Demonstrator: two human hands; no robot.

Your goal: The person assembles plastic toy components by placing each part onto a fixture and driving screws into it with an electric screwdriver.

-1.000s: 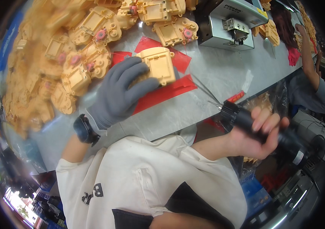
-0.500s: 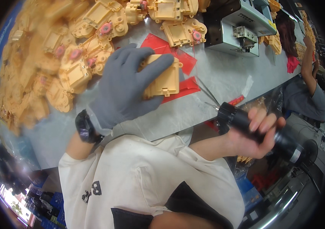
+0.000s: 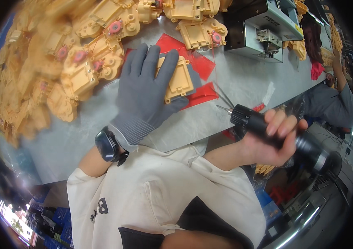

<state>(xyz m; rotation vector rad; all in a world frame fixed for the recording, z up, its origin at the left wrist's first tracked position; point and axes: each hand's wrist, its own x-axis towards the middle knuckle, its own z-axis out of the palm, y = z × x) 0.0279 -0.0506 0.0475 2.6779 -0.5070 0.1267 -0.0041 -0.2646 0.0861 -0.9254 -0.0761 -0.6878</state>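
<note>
My left hand (image 3: 145, 89), in a grey glove, is closed on a yellow plastic housing (image 3: 179, 79) with a rectangular recess. The index finger lies along its left side and the thumb is at its lower edge; the other fingers stretch up beside it. A dark grey piece shows behind the housing, partly hidden. Bare, my right hand (image 3: 278, 141) is wrapped round a black electric screwdriver (image 3: 247, 118). Its bit points left toward the housing and is apart from it. Red sheets (image 3: 201, 66) lie under and around the housing.
Many yellow plastic housings (image 3: 79, 79), some with pink round parts, are heaped along the left and far side. A grey metal machine (image 3: 251, 39) stands at the far right. Metal tweezers (image 3: 225, 97) lie near the screwdriver tip. Another person's arm (image 3: 339, 70) is at the right.
My left hand has turned more upright, and the housing has shifted slightly right and tilted. The screwdriver in my right hand has moved a little left and up.
</note>
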